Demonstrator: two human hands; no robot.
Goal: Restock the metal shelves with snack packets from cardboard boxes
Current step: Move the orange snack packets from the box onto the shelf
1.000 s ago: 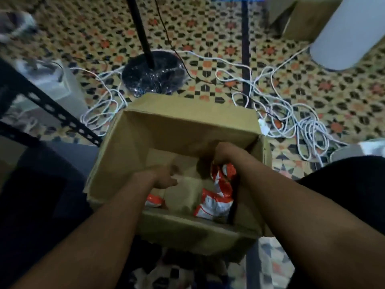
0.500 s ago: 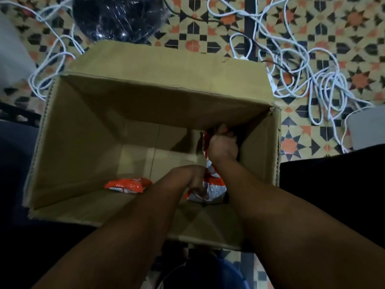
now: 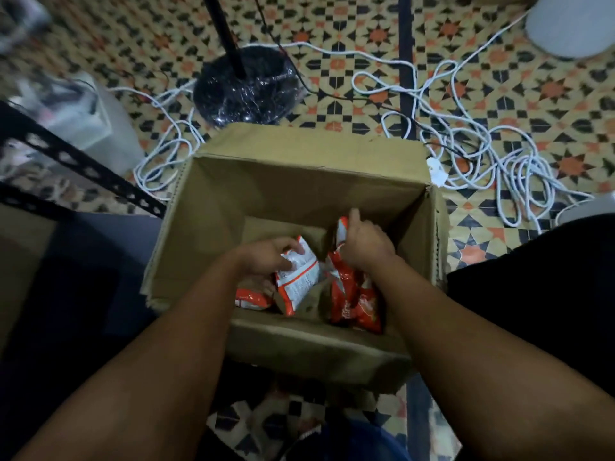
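Inside the cardboard box [image 3: 299,181], left hand [image 3: 266,257] gripping white-backed packet [image 3: 298,277], right hand [image 3: 366,244] gripping orange packets [image 3: 352,294]

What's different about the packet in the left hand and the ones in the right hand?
The packet in the left hand shows its white printed side; the packets in the right hand show glossy orange-red. The left hand grips a single packet, while the right hand grips a bunch of several. Both are snack packets, held inside the cardboard box.

Snack packets [image 3: 352,294] in cardboard box [image 3: 299,181], cables [image 3: 492,161] behind, shelf frame [image 3: 83,168] left
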